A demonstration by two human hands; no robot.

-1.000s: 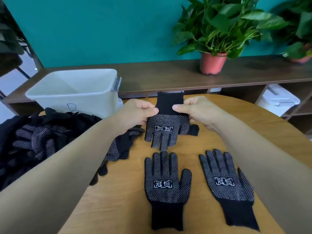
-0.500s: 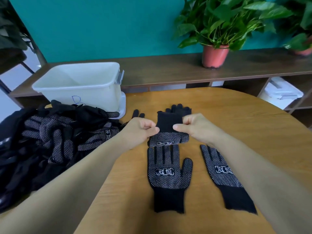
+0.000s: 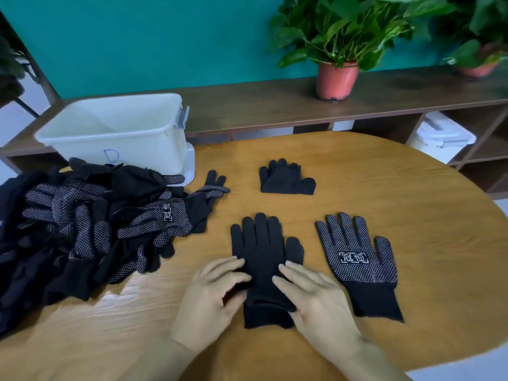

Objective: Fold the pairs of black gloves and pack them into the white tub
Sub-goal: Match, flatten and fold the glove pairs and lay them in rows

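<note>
We are pressing our left hand and right hand, fingers nearly straight, on either edge of the black glove, it is lying flat between them, white tub standing well beyond, leftward

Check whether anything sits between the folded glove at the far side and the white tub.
Only stray glove fingers from the pile lie flat on the table between the folded glove and the white tub; nothing upright blocks a lifted path.
</note>
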